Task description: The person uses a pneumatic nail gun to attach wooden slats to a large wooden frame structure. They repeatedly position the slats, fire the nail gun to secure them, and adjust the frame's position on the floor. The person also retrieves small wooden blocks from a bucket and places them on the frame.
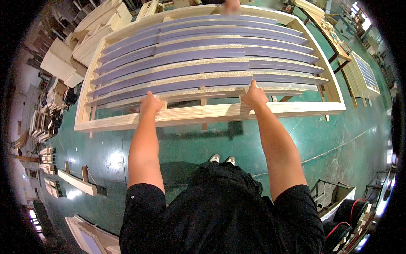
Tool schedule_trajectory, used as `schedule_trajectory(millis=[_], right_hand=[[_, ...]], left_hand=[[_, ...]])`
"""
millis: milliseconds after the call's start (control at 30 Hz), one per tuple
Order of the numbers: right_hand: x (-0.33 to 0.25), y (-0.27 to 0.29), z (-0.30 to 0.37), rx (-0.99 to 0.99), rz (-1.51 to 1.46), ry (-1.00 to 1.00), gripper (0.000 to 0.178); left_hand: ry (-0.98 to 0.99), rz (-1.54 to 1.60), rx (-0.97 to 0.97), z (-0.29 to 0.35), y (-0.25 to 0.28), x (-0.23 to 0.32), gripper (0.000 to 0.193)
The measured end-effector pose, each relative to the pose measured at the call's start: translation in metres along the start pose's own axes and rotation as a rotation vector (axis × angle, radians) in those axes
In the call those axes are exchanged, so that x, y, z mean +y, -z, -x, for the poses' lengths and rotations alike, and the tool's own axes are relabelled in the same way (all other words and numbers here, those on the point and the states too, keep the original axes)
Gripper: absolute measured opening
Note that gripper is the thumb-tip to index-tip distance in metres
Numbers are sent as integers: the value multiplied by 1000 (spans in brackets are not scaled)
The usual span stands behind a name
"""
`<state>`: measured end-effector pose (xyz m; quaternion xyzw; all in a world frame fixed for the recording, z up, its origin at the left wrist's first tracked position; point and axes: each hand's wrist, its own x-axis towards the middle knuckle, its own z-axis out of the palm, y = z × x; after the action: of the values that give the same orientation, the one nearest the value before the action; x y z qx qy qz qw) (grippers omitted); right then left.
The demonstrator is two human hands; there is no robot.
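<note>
A large, pale wooden frame (198,113) lies in front of me, with rows of grey-purple slats (198,53) running lengthwise inside it. Just behind the frame's near rail, my left hand (151,103) is closed on the nearest pale wooden strip (190,95), left of the middle. Farther right, my right hand (255,97) grips the same strip, its index finger stretched toward the slat beyond. Small wooden blocks show beside both hands. The undersides of my fingers are hidden.
At the frame's far side is another person's hand (231,7), blurred. Stacked boards (91,40) stand back left, and a workbench (325,36) stands back right. Another slatted frame (364,73) is beyond it. Timber pieces (78,182) lie on the green floor at left.
</note>
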<state>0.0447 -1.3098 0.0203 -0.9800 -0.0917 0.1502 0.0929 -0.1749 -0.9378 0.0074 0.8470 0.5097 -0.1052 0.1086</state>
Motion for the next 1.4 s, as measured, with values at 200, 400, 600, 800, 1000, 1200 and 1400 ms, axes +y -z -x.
schedule_trajectory(millis=[200,400,600,800,1000,1200,1400], right_hand=[[7,-13,-10,46,-28,61,94],[2,2,0,-28,32,1,95],[2,-1,1,-29,43,-7,94],[2,1,7,-14,68,12,88],[-4,-2,11,29,68,8,73],[1,-10,1,23,57,-17,79],[-1,-7,4,15,60,-38,85]], left_hand=[[35,5,29,3,-7,-3,78],[-39,2,56,-9,-18,-9,77],[-123,-8,30,-11,-12,-13,77],[-140,83,-34,-16,-9,-18,82],[-126,28,11,-35,-24,-31,88],[-125,44,-24,-37,-21,-28,83],[-77,54,12,-21,-16,-21,77]])
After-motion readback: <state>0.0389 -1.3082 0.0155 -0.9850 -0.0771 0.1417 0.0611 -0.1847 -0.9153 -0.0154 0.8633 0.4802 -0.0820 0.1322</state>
